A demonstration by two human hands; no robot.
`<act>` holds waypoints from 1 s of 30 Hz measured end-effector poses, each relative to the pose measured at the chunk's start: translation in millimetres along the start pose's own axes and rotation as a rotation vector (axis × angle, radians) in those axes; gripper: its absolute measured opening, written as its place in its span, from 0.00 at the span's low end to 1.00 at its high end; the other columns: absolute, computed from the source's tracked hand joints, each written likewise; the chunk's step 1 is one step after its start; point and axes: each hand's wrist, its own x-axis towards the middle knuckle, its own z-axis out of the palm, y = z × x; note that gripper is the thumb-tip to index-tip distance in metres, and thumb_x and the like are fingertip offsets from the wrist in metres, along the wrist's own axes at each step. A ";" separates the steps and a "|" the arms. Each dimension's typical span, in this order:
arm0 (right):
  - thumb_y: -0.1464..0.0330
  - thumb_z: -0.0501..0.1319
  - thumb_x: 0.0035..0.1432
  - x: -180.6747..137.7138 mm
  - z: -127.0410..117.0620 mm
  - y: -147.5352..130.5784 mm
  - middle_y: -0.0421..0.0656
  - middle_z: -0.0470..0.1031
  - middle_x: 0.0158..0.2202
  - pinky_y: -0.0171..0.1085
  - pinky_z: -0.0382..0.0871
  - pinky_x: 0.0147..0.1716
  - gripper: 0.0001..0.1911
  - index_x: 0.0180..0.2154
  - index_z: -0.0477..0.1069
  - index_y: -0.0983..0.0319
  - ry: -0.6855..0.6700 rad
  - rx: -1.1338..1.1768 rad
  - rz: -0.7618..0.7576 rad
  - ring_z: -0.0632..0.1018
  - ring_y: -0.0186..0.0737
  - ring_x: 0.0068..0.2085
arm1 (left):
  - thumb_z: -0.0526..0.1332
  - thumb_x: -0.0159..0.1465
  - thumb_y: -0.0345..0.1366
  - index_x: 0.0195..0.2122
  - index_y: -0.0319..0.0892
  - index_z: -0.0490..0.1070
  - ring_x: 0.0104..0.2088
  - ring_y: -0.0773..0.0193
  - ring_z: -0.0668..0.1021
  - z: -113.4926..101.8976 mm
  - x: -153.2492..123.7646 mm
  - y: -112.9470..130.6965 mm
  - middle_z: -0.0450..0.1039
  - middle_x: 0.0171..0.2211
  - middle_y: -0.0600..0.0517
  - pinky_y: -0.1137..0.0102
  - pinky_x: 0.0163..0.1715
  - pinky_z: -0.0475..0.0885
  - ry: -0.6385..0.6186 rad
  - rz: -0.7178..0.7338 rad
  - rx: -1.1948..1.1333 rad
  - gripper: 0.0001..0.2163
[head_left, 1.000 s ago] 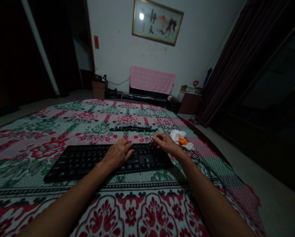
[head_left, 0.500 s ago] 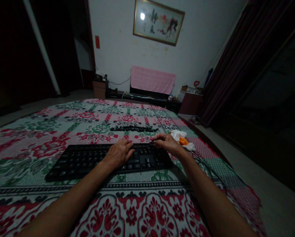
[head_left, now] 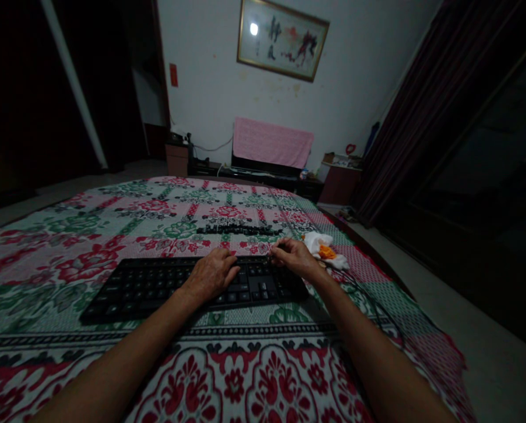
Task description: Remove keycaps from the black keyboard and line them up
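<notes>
A black keyboard lies on a patterned bedspread in front of me. My left hand rests across its middle, fingers loosely spread, palm down, with nothing seen in it. Over the keyboard's upper right part, my right hand pinches with thumb and fingers. A small dark thing shows at those fingertips, too small and dim to name. Beyond the keyboard runs a row of small black pieces, which look like keycaps. Just past my right hand lies a white and orange cloth.
The red, green and white bedspread covers the bed. A dark cable trails along its right side. Farther off stand a low cabinet and a screen draped with a pink towel. A dark curtain hangs at right.
My right hand has shifted slightly, its fingers curling closer together, and a dark thing now shows more plainly between them. My left hand and the keyboard stay almost still.
</notes>
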 end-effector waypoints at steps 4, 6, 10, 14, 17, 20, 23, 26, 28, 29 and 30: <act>0.61 0.60 0.48 0.9 2.1 4.3 0.38 0.71 0.23 0.29 0.63 0.21 0.11 0.30 0.66 0.63 0.027 -0.092 -0.029 0.72 0.31 0.22 | 0.50 0.64 0.40 0.39 0.41 0.70 0.41 0.61 0.71 -2.4 0.8 1.4 0.69 0.38 0.47 0.69 0.39 0.68 -0.017 -0.005 0.012 0.13; 0.62 0.59 0.49 0.8 3.8 5.2 0.38 0.71 0.23 0.29 0.63 0.21 0.10 0.30 0.66 0.63 0.045 -0.176 -0.074 0.72 0.32 0.23 | 0.49 0.64 0.40 0.40 0.41 0.70 0.41 0.61 0.71 -3.5 1.3 2.3 0.69 0.38 0.46 0.68 0.39 0.68 -0.023 -0.007 0.019 0.13; 0.64 0.56 0.52 -2.9 9.4 -0.1 0.39 0.71 0.23 0.30 0.63 0.24 0.09 0.31 0.68 0.63 0.072 -0.344 -0.171 0.72 0.32 0.25 | 0.49 0.64 0.40 0.40 0.40 0.70 0.41 0.60 0.71 -4.4 1.7 3.5 0.69 0.38 0.46 0.68 0.40 0.68 -0.029 -0.012 0.022 0.13; 0.67 0.54 0.53 -9.6 15.8 -12.9 0.39 0.71 0.23 0.30 0.62 0.26 0.07 0.30 0.68 0.64 0.061 -0.462 -0.227 0.71 0.33 0.26 | 0.50 0.64 0.40 0.40 0.40 0.71 0.41 0.60 0.70 -4.4 1.3 3.7 0.69 0.38 0.46 0.68 0.40 0.68 -0.029 -0.009 0.019 0.13; 0.69 0.55 0.52 -12.4 21.0 -20.3 0.40 0.72 0.24 0.31 0.61 0.28 0.06 0.30 0.69 0.64 0.065 -0.563 -0.248 0.71 0.34 0.28 | 0.50 0.63 0.39 0.40 0.40 0.71 0.41 0.61 0.70 -4.3 0.6 3.5 0.69 0.38 0.46 0.68 0.40 0.68 -0.024 -0.013 0.012 0.13; 0.70 0.55 0.52 -11.8 24.6 -22.2 0.41 0.72 0.25 0.32 0.61 0.29 0.06 0.29 0.69 0.63 0.072 -0.618 -0.264 0.71 0.35 0.28 | 0.50 0.63 0.39 0.40 0.40 0.71 0.42 0.61 0.70 -4.2 0.0 3.3 0.69 0.38 0.46 0.68 0.40 0.68 -0.019 -0.022 0.007 0.13; 0.69 0.55 0.52 -9.0 23.1 -19.3 0.41 0.72 0.24 0.32 0.61 0.28 0.06 0.28 0.70 0.63 0.075 -0.571 -0.238 0.72 0.35 0.28 | 0.50 0.63 0.40 0.41 0.41 0.71 0.42 0.61 0.71 -3.7 0.0 2.9 0.69 0.38 0.46 0.68 0.40 0.68 -0.023 -0.020 0.008 0.13; 0.67 0.55 0.52 -6.6 16.6 -13.8 0.40 0.72 0.23 0.31 0.61 0.27 0.07 0.29 0.70 0.63 0.111 -0.505 -0.187 0.72 0.35 0.27 | 0.51 0.63 0.40 0.41 0.42 0.71 0.42 0.61 0.70 -3.0 0.5 2.3 0.69 0.38 0.47 0.67 0.42 0.68 -0.024 -0.025 -0.003 0.12; 0.65 0.55 0.51 -5.6 11.6 -9.6 0.39 0.71 0.22 0.31 0.61 0.26 0.08 0.28 0.70 0.63 0.133 -0.484 -0.139 0.71 0.35 0.26 | 0.51 0.63 0.39 0.41 0.41 0.71 0.42 0.61 0.70 -3.0 0.9 2.2 0.69 0.38 0.46 0.67 0.42 0.68 -0.026 -0.028 -0.019 0.12; 0.64 0.56 0.51 -5.1 9.5 -7.4 0.39 0.71 0.21 0.31 0.61 0.25 0.09 0.27 0.70 0.63 0.135 -0.470 -0.116 0.71 0.35 0.25 | 0.51 0.63 0.39 0.41 0.41 0.71 0.42 0.60 0.70 -3.3 1.1 2.3 0.69 0.38 0.46 0.67 0.41 0.68 -0.028 -0.028 -0.024 0.13; 0.64 0.56 0.51 -4.6 8.0 -5.0 0.38 0.71 0.21 0.31 0.61 0.24 0.09 0.27 0.70 0.63 0.136 -0.449 -0.097 0.71 0.34 0.25 | 0.51 0.63 0.40 0.41 0.41 0.71 0.41 0.60 0.71 -3.7 1.2 2.5 0.69 0.38 0.46 0.67 0.41 0.68 -0.030 -0.027 -0.025 0.13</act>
